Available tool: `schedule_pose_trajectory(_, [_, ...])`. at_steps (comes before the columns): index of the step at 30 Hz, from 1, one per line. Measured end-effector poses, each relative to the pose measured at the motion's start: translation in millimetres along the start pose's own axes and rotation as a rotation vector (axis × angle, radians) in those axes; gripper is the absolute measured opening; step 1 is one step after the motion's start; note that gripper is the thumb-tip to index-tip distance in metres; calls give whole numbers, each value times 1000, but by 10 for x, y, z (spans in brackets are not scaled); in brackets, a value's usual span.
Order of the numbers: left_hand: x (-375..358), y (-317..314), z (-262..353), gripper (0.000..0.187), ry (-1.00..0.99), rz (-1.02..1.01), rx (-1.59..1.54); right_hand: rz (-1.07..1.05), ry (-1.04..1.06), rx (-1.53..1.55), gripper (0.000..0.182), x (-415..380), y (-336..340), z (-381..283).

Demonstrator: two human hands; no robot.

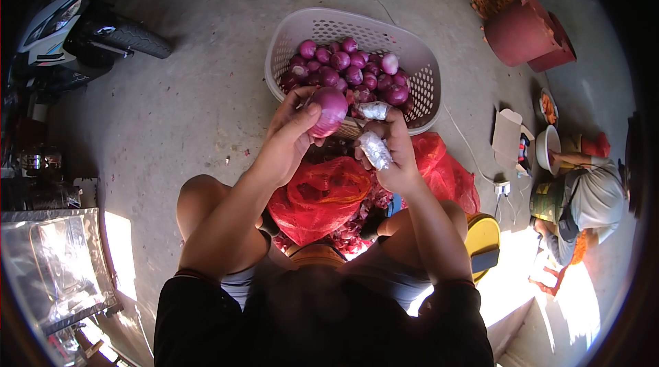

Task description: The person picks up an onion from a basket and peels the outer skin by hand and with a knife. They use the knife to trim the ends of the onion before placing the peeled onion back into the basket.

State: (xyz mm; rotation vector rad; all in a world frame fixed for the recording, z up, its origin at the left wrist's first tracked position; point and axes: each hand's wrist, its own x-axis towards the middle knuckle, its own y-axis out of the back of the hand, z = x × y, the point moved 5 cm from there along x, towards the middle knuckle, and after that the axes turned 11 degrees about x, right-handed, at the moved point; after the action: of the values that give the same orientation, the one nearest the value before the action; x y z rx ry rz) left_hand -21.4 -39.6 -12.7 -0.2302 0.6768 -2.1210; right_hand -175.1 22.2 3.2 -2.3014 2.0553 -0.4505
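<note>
My left hand (292, 130) is closed around a red onion (329, 111), its skin smooth and purple, held over the near rim of a plastic basket (429, 68). Close by on the right is my right hand (391, 151), its fingers curled. Silver wrapping (375, 149) covers its thumb, and another silver wrap (373, 110) is around a finger. Whatever that hand grips, if anything, is hidden. Inside the basket lie several red onions (340, 60). Below my hands, a red mesh sack (319, 199) rests between my knees, with loose onion skins (353, 230) around it.
Another red mesh sack (446, 171) is right of my hands. A yellow lid (482, 240) with a dark phone-like object lies by my right knee. Farther right, a person (594, 192) sits by a white basin (547, 149). Red tubs (525, 34) stand beyond; a motorcycle wheel (127, 34) is upper left.
</note>
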Motion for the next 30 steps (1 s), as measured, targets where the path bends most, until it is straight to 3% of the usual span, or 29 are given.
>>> schedule_pose_trajectory(2, [2,-17,6,45,-25,-4,-5,4,-24,-143,38,-23,41,57])
schedule_pose_trajectory(5, [3,-154,94,46,-60,18,12,19,-42,-84,37,-35,42,79])
schedule_pose_trajectory(11, [26,-172,60,47,38,1,-130,35,155,-113,40,24,70,65])
schedule_pose_trajectory(18, [26,-188,-55,42,55,-66,-284,93,-150,-98,29,55,82,41])
schedule_pose_trajectory(23, [-4,-189,-84,42,74,-93,-300,102,-46,-325,37,77,62,65])
schedule_pose_trajectory(30, [-6,-237,-110,42,62,-117,-303,107,-70,-470,38,89,30,-45])
